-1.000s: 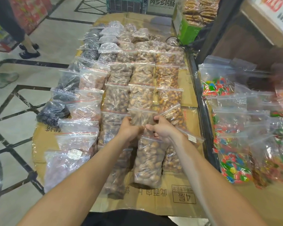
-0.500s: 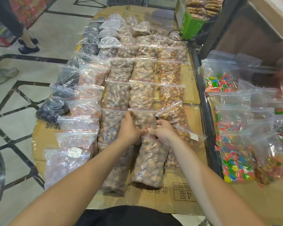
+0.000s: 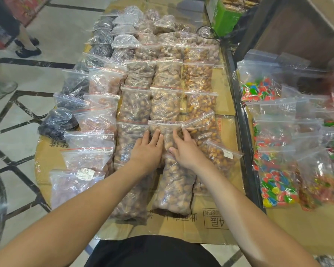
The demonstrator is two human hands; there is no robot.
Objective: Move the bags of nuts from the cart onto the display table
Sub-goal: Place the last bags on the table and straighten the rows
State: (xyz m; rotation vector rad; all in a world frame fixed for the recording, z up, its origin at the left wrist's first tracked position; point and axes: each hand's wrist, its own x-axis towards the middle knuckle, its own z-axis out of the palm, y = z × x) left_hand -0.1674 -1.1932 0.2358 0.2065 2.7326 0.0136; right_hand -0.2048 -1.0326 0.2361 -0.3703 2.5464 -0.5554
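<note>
Several clear zip bags of nuts lie in rows on a display table [image 3: 216,222] covered with flattened cardboard. My left hand [image 3: 148,148] and my right hand [image 3: 185,149] rest flat, fingers spread, on one bag of pale brown nuts [image 3: 167,132] in the middle row. A long bag of the same nuts [image 3: 175,185] lies just below my hands. Bags of orange-brown nuts [image 3: 201,105] fill the row to the right, darker nuts [image 3: 135,105] the row to the left. No cart is in view.
A black rail [image 3: 243,120] runs along the table's right edge. Beyond it lie bags of coloured candy [image 3: 278,185]. A green box [image 3: 223,18] stands at the far right corner. A person's legs and black shoes [image 3: 27,49] stand on the tiled floor at the upper left.
My hands pinched the bag's top a second ago; they now lie flat on it with fingers spread. The view has shifted slightly forward.
</note>
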